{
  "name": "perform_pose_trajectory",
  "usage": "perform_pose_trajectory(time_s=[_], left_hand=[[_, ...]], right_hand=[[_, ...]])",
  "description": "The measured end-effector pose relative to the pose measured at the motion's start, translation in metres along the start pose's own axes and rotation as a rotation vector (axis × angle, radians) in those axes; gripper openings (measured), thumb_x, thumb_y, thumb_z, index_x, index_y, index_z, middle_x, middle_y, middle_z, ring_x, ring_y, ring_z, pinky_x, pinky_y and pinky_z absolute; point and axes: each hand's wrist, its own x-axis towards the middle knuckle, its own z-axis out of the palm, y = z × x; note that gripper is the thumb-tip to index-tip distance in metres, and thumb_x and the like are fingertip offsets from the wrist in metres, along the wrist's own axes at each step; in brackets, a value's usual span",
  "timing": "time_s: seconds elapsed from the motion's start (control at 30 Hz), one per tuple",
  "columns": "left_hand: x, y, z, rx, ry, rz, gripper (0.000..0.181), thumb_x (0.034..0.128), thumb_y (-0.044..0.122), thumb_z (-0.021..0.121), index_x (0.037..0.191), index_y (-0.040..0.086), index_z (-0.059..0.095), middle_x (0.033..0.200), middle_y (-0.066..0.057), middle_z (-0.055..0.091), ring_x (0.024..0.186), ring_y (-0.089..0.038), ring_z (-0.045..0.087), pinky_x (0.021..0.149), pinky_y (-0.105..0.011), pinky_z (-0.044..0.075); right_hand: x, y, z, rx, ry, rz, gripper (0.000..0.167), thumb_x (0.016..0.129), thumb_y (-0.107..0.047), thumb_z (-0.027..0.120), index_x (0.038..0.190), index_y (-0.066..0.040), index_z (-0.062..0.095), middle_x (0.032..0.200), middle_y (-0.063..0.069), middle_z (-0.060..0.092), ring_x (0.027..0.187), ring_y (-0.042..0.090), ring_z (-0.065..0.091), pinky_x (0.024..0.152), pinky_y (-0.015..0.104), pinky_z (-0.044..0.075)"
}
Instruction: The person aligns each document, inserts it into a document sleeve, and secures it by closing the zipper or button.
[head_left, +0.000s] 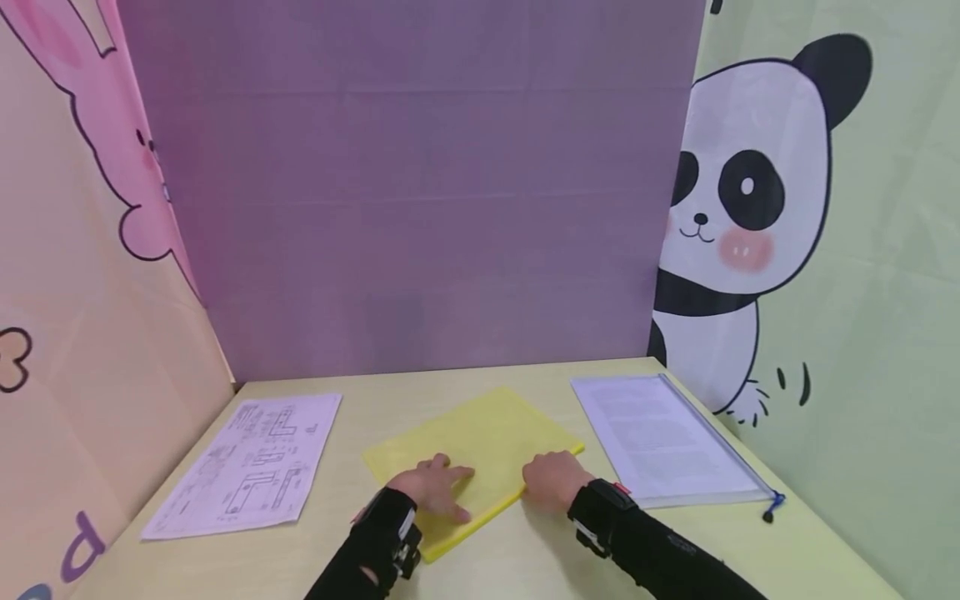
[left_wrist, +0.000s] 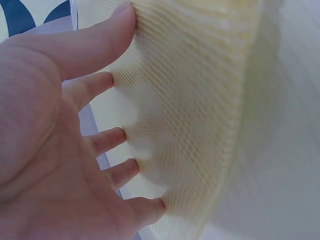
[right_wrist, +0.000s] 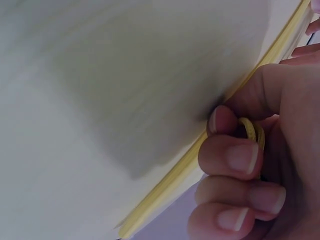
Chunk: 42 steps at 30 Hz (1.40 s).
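Note:
A yellow mesh zipper pouch (head_left: 495,421) lies aslant on the table, its brighter yellow zipper edge (right_wrist: 167,182) facing me. My left hand (head_left: 435,487) rests on the pouch's near left part with the fingers spread. In the left wrist view its fingertips (left_wrist: 131,166) touch the fine grid of the mesh. At the zipper edge, my right hand (head_left: 555,481) has its fingers curled round a yellow pull cord (right_wrist: 254,131). Its thumb and index finger pinch at the edge, and they hide the zipper slider. Whether anything lies inside the pouch, I cannot tell.
A sheet with printed technical drawings (head_left: 255,467) lies to the left. On the right is a clear zipper pouch (head_left: 663,437) holding printed paper, with a blue pull cord (head_left: 774,504). A purple cloth (head_left: 420,192) hangs behind the table (head_left: 360,575).

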Motion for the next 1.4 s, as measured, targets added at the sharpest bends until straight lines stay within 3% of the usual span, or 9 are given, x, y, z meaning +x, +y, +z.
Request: perform_pose_trajectory(time_s=[0.63,1.03,1.4], left_hand=[[-0.001,0.001,-0.001,-0.001,0.003,0.001,0.068,0.0873,0.043,0.078,0.148,0.026,0.053,0.146,-0.017,0.043,0.133,-0.041,0.044,0.100,-0.067,0.044],[0.000,0.001,-0.003,0.010,-0.001,-0.002,0.068,0.0869,0.044,0.078,0.147,0.026,0.053,0.144,-0.016,0.045,0.130,-0.039,0.046,0.099,-0.065,0.046],[0.000,0.001,-0.002,-0.002,-0.005,0.005,0.068,0.0870,0.043,0.079,0.147,0.025,0.054,0.143,-0.016,0.045,0.130,-0.039,0.046,0.100,-0.065,0.045]], right_hand=[[0.003,0.003,0.004,0.013,-0.007,0.012,0.027,0.093,-0.024,0.065,0.069,-0.014,0.056,0.064,0.000,0.047,0.057,0.017,0.042,0.055,0.033,0.038],[0.003,0.011,0.005,-0.038,0.026,0.028,0.027,0.093,-0.025,0.065,0.071,-0.011,0.060,0.066,0.002,0.055,0.059,0.019,0.052,0.058,0.039,0.052],[0.006,0.022,0.007,-0.004,-0.008,0.078,0.024,0.093,-0.023,0.064,0.073,-0.010,0.061,0.070,0.005,0.057,0.064,0.023,0.056,0.065,0.042,0.054]])
